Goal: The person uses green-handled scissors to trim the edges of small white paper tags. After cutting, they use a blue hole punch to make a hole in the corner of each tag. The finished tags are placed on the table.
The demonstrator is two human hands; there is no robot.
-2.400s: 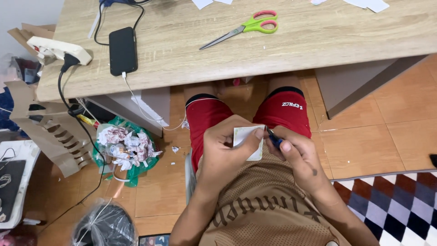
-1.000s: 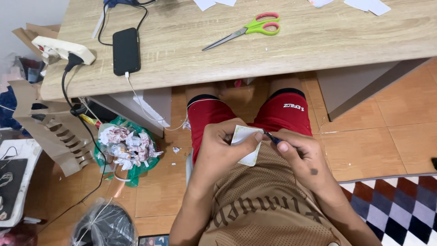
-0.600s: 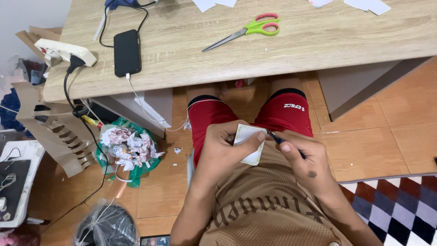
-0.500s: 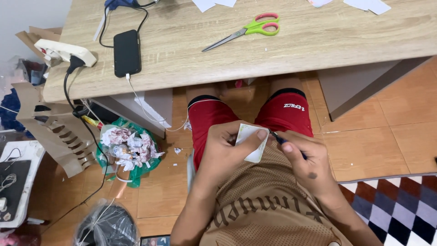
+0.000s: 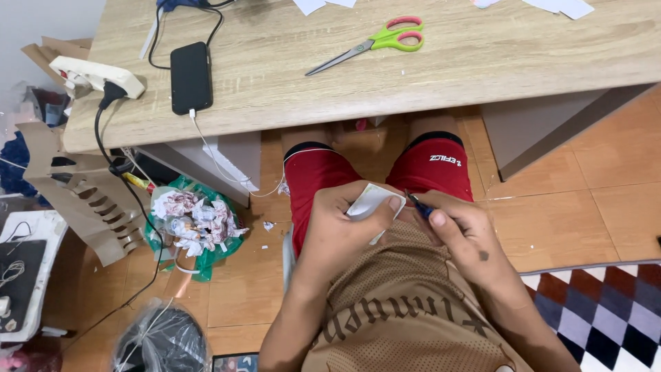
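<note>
Seated person viewed from the head camera. The left hand [image 5: 344,224] pinches a small white paper piece [image 5: 370,203] between thumb and curled fingers, holding it over the lap, just above the red shorts [image 5: 317,172] and below the near edge of the desk [image 5: 482,76]. The right hand [image 5: 461,234] has its fingers pressed together around a thin dark tool [image 5: 416,204], whose tip meets the paper's right edge; whether it is a pen or a blade cannot be told. On the desk: green-handled scissors [image 5: 375,45] near the middle, a black phone [image 5: 191,77] on its cable toward the left edge, a white power strip [image 5: 96,74] at the left corner, and paper scraps [image 5: 558,7] along the far edge. On the floor to the left, a green bag of crumpled paper [image 5: 193,220]. Risk, as judged: the paper is unsupported in mid-air, so tool pressure could buckle or tear it, or the tip could slide onto the left thumb.
</note>
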